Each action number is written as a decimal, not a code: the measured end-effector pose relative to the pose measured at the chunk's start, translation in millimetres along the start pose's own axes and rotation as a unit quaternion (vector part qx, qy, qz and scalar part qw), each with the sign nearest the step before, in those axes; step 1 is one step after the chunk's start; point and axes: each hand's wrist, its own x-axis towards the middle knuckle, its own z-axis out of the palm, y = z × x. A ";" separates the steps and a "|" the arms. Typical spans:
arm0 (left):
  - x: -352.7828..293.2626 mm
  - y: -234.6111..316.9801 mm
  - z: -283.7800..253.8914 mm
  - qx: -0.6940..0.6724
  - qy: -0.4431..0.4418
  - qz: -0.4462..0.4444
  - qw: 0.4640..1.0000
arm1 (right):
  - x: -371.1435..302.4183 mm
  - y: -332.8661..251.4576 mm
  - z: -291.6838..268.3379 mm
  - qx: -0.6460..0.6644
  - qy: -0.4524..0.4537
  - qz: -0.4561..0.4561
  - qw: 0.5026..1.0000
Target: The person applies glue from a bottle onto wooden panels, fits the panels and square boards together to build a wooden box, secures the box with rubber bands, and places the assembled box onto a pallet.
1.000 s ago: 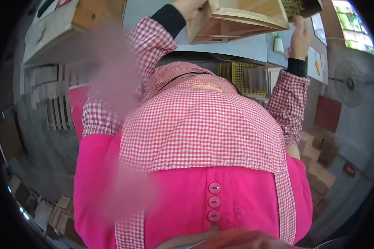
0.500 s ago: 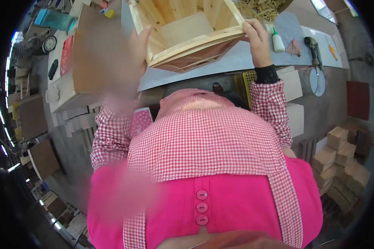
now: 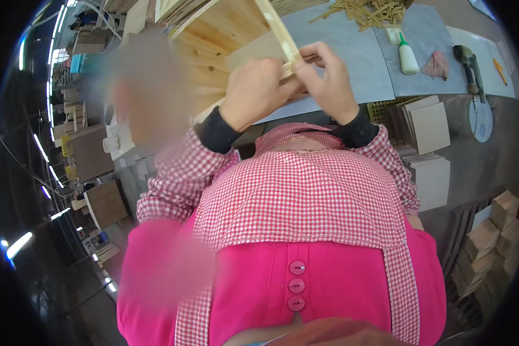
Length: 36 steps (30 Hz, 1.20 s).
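Observation:
An open pale wooden box (image 3: 210, 49) rests on the grey-blue work surface, with its inside facing me. At its near right corner my two hands meet. My left hand (image 3: 255, 91) is closed over the near rim, fingers bent, with the fingertips hidden. My right hand (image 3: 327, 81) pinches the corner where the near and right rims join, thumb on top. Whether a small piece sits between the fingers there, I cannot tell. Right of the box stands a white bottle with a green nozzle (image 3: 408, 57).
A heap of thin wooden strips (image 3: 368, 12) lies at the back. Further right are a pink cloth (image 3: 436, 65), a power drill (image 3: 469, 66) and an orange tool (image 3: 499, 70). Boards (image 3: 429, 127) stand below the table edge. Wooden blocks (image 3: 484, 242) are stacked at the lower right.
The box has shifted left and turned. My left hand has left its left side and come to the near right corner, and my right hand has moved left, close to it.

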 end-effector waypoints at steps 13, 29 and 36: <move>10.7 7.6 9.5 0.017 0.005 -0.056 0.998 | 12.7 6.0 -5.2 0.057 0.029 0.023 0.998; 13.9 23.7 14.0 -0.079 0.027 -0.113 0.990 | 27.6 170.4 -26.5 0.058 -0.019 0.139 0.988; 14.5 11.1 9.7 0.080 0.024 -0.057 0.995 | 21.4 183.1 3.1 0.003 -0.096 0.111 0.989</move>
